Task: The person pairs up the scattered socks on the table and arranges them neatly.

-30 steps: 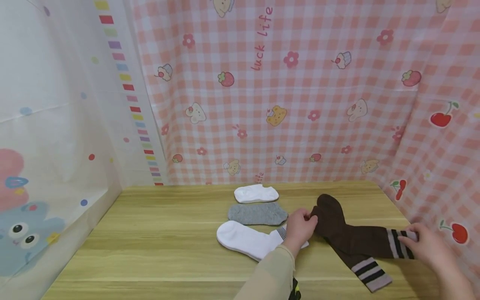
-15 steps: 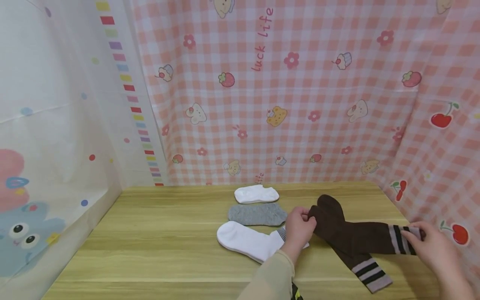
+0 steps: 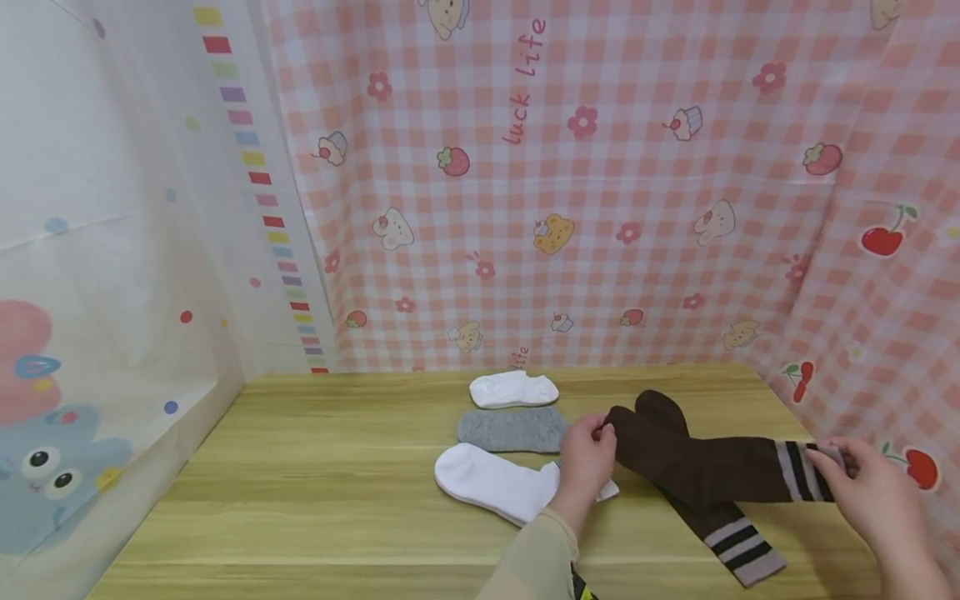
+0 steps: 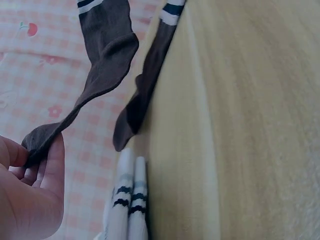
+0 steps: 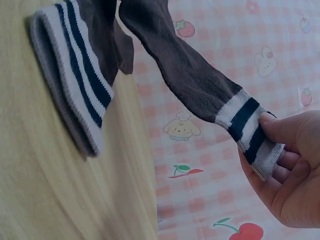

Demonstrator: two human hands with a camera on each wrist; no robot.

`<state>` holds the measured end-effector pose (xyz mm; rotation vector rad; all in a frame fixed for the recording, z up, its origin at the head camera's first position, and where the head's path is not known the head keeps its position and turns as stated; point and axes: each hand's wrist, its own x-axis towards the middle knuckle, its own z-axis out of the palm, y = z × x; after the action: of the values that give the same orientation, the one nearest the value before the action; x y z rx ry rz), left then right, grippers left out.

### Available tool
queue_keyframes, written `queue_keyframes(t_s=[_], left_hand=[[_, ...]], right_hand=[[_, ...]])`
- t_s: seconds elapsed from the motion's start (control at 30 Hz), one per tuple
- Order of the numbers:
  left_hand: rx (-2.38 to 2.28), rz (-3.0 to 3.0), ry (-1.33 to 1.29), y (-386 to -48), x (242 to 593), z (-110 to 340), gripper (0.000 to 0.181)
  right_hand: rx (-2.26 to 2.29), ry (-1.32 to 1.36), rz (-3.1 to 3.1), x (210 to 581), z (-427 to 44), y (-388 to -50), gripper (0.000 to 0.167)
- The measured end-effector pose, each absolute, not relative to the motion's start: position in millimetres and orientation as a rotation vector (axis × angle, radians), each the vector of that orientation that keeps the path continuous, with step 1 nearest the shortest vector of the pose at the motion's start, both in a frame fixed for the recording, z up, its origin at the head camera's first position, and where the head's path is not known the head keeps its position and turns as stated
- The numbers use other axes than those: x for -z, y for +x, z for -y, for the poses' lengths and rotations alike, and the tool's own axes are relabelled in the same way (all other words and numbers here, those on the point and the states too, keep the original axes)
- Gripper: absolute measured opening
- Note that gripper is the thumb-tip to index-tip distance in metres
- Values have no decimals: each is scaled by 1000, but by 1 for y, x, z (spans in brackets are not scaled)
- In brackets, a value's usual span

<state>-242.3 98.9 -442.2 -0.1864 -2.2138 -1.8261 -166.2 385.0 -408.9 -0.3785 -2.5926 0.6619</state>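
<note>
A long dark brown sock (image 3: pixel 738 471) with a grey-and-black striped cuff is stretched between my two hands. At its toe end, my left hand (image 3: pixel 587 458) pinches the fabric between thumb and fingers. My right hand (image 3: pixel 873 487) pinches the striped cuff, clearly seen in the right wrist view. Both wrist views show this sock raised off the table. Beneath it lies a second brown sock (image 3: pixel 744 546) on the table, its striped cuff toward the front right and its toe toward the back. Part of that lower sock is hidden by the held one.
Left of the brown socks, white crew socks (image 3: pixel 491 483) with dark stripes lie partly behind my left hand. Farther back are a grey ankle sock (image 3: pixel 510 429) and a white low-cut sock (image 3: pixel 512 389). Printed cloths hang behind the wooden table (image 3: pixel 315 500) and at its sides.
My left hand has moved left with the toe of the held sock, and my right hand slightly right with its cuff. The sock is straighter now. The lower brown sock has stayed put.
</note>
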Motion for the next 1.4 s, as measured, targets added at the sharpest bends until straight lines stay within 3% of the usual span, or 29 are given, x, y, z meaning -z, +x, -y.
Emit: queue_keyframes(t_s=[1.4], left_hand=[[1903,2062,-271,-230,396,-30,18]], right_hand=[[-742,-168,2442,388,-343,-160,21]])
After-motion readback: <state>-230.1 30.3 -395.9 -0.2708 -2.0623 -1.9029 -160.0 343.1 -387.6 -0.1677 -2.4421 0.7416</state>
